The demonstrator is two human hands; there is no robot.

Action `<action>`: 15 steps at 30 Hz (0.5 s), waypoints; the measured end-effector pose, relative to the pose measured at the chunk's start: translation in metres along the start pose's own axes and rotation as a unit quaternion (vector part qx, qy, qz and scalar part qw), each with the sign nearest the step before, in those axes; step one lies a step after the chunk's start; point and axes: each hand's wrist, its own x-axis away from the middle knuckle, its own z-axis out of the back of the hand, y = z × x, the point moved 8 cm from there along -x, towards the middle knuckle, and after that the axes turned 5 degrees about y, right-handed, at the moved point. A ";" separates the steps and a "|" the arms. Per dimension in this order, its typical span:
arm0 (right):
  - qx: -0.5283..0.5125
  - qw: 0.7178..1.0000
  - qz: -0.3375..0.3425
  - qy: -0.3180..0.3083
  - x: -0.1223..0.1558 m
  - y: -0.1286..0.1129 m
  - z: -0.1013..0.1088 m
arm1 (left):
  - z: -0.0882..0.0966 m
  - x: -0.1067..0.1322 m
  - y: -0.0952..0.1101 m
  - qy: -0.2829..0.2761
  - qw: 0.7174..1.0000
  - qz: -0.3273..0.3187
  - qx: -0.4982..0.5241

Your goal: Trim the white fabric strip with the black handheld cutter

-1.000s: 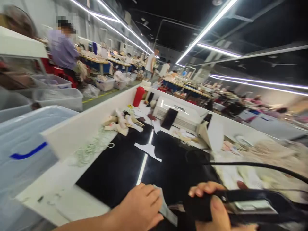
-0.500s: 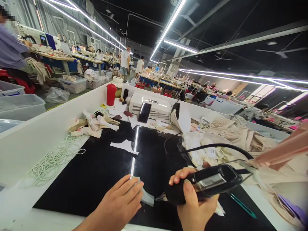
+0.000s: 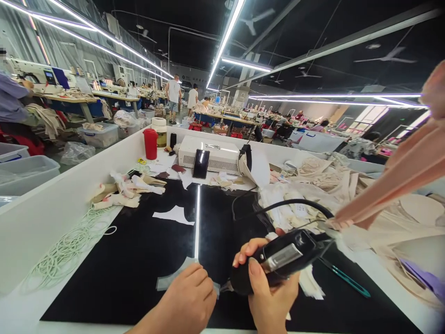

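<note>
A pale grey curved piece [image 3: 170, 279] lies on the black mat [image 3: 114, 273]; I cannot tell whether it is fabric or film. My left hand [image 3: 189, 294] is closed over the right part of this piece, fingers curled and fingertips mostly hidden. My right hand [image 3: 267, 283] is wrapped around a black corded hand tool [image 3: 278, 262] with a pointed metal tip. That tip touches or nearly touches the piece's right end, beside my left fingers. Farther up the mat lies a white curved piece [image 3: 174, 215]. Pink cloth strips [image 3: 382, 195] are tied at the tool's rear end.
Pale green cord [image 3: 66, 250] and fabric scraps [image 3: 121, 190] lie at left. Behind the mat stand a red cup [image 3: 150, 144], a phone [image 3: 200, 163] and a white vented box [image 3: 222, 155]. Bagged scraps [image 3: 288, 204] and teal tweezers [image 3: 347, 278] lie at right.
My left hand has gone from flat, outstretched fingers to a curled grip, uncovering the piece's left part. The tool has shifted slightly left. The whole view has moved a little.
</note>
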 end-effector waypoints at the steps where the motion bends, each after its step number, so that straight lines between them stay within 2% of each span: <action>1: -0.001 1.000 -0.001 -0.001 0.001 0.000 0.000 | -0.001 0.000 0.000 0.001 1.000 -0.004 0.000; 10: 0.013 1.000 0.005 0.003 0.003 -0.002 -0.006 | -0.004 0.001 -0.004 0.010 1.000 -0.002 -0.006; 15: 0.029 0.999 0.023 -0.004 0.003 -0.002 -0.008 | 0.005 -0.006 -0.016 -0.028 0.998 0.046 0.025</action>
